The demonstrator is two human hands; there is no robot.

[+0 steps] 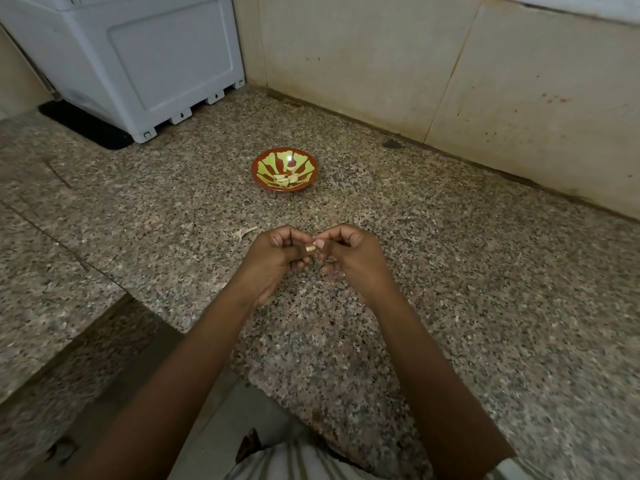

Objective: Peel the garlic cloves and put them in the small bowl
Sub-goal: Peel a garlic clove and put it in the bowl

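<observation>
Fingers [277, 239] of both hands curl inward and meet at their tips, pinching a small pale garlic clove [315, 242] between them; most of it is hidden by the fingertips. The left hand [273, 261] and right hand [351, 259] hover just above the tabletop [450, 271], palms turned towards each other, wrists bent and bare forearms reaching in from the near edge. A gold ring [309, 248] shows where the hands meet.

Speckled brown-and-grey polished stone forms the tabletop, which runs to a corner of the room. The far and right wall [381, 64] is made of large, smooth beige slabs with a few dark stains.

Beyond the hands, well apart from them, sits a small round bowl [261, 164], shallow and glossy, red-brown with a yellow-green pattern. Several peeled cloves [285, 180] lie inside it. A thin curled scrap of peel [244, 233] lies just left of the left hand. At the far left stands a boxy white plastic appliance [138, 64] on a black mat [86, 126].
</observation>
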